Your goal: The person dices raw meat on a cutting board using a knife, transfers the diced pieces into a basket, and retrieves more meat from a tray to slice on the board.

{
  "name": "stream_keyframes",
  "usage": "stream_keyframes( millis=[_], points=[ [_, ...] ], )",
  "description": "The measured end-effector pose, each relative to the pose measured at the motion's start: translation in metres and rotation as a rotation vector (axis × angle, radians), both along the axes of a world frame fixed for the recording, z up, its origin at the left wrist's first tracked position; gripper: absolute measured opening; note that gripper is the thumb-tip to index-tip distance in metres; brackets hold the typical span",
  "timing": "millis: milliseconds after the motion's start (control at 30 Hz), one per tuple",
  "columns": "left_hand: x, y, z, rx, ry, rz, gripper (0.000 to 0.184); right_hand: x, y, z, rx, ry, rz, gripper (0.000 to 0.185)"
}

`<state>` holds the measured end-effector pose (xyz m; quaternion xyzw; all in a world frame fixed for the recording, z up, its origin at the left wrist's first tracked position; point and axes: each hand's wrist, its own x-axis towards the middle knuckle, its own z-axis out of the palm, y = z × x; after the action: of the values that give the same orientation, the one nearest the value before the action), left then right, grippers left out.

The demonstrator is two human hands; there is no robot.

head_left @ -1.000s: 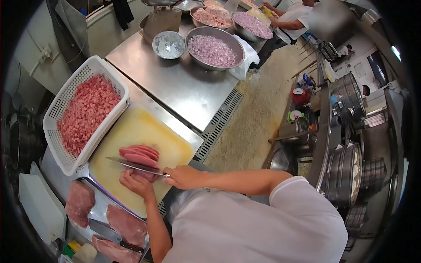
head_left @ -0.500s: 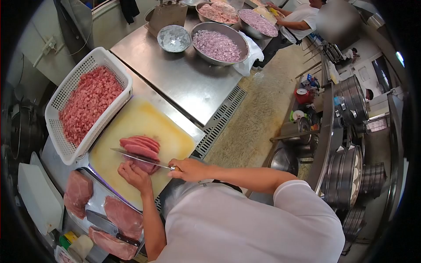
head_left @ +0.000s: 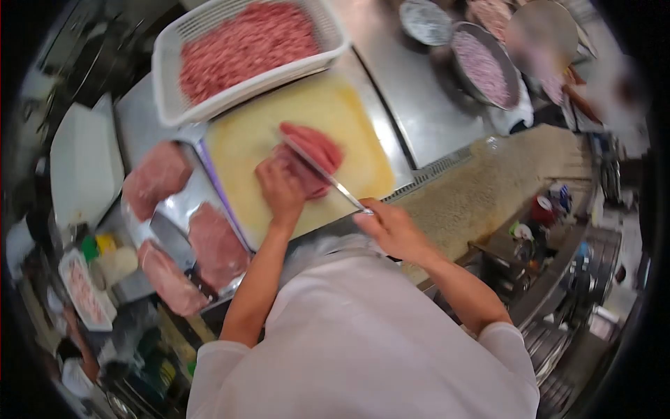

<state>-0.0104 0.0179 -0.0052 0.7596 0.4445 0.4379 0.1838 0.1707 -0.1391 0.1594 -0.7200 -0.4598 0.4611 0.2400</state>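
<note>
Slicing looks to be the step in hand, judging by the long, narrow steel knife (head_left: 317,167) set across the soft red piece of raw meat (head_left: 328,148) near the middle of the yellowed white plastic cutting board (head_left: 241,150). The right hand (head_left: 392,228) has its grip wrapped around the handle at the blade's four o'clock end, while the tip points to ten. The left hand (head_left: 279,188), at the meat's eight o'clock, has its grip closed on the uncut-looking part, fingers curved close beside the blade; motion blur hides the exact gap. Thin slices lean together on the blade's two o'clock side.

At the board's eleven o'clock, a white perforated plastic basket (head_left: 166,77) holds diced red meat on the stainless-steel tabletop (head_left: 136,105). Toward eight, three pink meat slabs (head_left: 218,244) lie around a broad-bladed knife (head_left: 171,237).

Another stroke would call for fingertips tucked back, the meat held steady, and the edge shifted slightly toward eight o'clock to keep slices even.
</note>
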Motion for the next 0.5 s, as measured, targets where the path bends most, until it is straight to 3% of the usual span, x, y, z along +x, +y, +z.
stream_keyframes(
  millis=[133, 500],
  points=[
    [-0.005, -0.005, 0.009, -0.047, 0.079, 0.014, 0.032, -0.001, -0.005, 0.035, -0.102, -0.003, 0.024, 0.046],
    [-0.003, 0.000, 0.025, -0.162, 0.113, -0.017, 0.047, -0.002, 0.011, 0.043, -0.227, -0.021, 0.105, 0.049]
  ],
)
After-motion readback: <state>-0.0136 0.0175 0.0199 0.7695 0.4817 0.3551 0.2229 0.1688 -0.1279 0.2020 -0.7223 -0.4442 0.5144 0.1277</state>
